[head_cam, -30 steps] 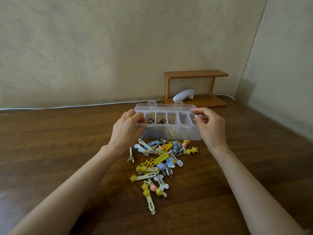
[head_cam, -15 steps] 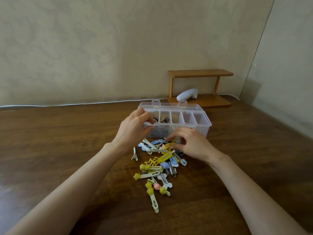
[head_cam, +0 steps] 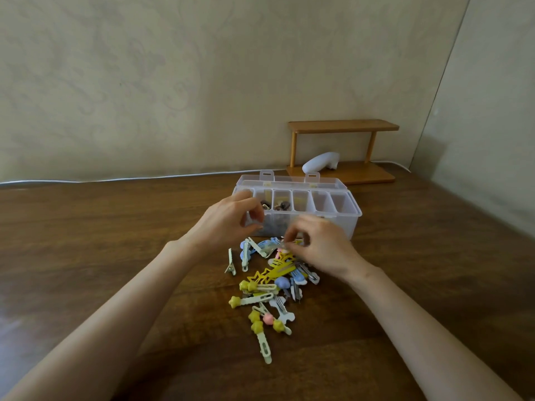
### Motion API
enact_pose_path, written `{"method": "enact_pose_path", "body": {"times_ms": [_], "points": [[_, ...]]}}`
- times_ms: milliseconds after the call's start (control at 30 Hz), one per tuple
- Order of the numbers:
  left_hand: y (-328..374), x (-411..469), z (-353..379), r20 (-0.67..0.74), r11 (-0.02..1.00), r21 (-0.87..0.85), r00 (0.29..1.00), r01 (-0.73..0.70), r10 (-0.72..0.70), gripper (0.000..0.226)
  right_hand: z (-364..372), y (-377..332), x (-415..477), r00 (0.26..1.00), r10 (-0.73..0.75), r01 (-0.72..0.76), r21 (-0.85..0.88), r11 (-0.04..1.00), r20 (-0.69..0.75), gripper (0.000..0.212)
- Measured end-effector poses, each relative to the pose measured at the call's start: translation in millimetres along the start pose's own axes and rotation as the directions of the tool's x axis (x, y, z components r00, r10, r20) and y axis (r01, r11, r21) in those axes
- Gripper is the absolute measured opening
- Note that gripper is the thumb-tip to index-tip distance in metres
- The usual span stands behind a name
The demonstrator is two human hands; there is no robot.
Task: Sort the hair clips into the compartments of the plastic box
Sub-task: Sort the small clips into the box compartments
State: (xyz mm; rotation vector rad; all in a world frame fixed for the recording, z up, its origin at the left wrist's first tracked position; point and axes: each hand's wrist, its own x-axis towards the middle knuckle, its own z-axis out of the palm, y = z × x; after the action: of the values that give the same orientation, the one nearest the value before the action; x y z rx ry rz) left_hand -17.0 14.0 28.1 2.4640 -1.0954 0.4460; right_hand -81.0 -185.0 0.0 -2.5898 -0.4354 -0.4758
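Clips [head_cam: 278, 270] lie heaped on the worktop [head_cam: 115, 241], just in front of the open box [head_cam: 344, 227]. Left grip [head_cam: 228, 221] curls round the box's left front corner. Right grip [head_cam: 321, 247], fingertips together, pinches one clip [head_cam: 281, 241] at the heap's far edge, beside the box wall. Dark clips [head_cam: 282, 204] sit in two left compartments.

Yellow, pale blue, pink and cream hair clips [head_cam: 267, 280], a clear plastic box [head_cam: 351, 215], brown wood-grain table [head_cam: 115, 233]
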Motion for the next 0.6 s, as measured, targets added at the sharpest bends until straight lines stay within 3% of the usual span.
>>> {"method": "enact_pose_path", "body": {"times_ms": [67, 133, 233, 433, 600], "points": [[-2, 0, -5, 0.165, 1.0, -0.015, 0.986, 0.012, -0.01, 0.014, -13, 5, -2, 0.994, 0.088, -0.075, 0.198, 0.977, -0.061, 0.005], [-5, -1, -8, 0.379, 0.997, -0.014, 0.923, 0.07, -0.06, 0.021, -22, 9, -3, 0.963, 0.162, -0.085, 0.33, 0.94, -0.215, 0.005], [-7, -4, -6, 0.548, 0.994, 0.024, 0.83, 0.109, -0.105, 0.031, -22, 15, -1, 0.865, 0.19, -0.061, 0.279, 0.958, -0.464, 0.004], [-9, -6, -5, 0.601, 0.991, -0.008, 0.793, 0.136, -0.103, 0.025, -8, 20, 11, 0.78, 0.097, -0.074, 0.063, 0.995, -0.618, 0.003], [-10, -4, -7, 0.557, 0.988, -0.021, 0.822, 0.155, -0.118, 0.015, -1, 20, 16, 0.846, 0.022, -0.078, -0.083, 0.993, -0.532, 0.019]]}}
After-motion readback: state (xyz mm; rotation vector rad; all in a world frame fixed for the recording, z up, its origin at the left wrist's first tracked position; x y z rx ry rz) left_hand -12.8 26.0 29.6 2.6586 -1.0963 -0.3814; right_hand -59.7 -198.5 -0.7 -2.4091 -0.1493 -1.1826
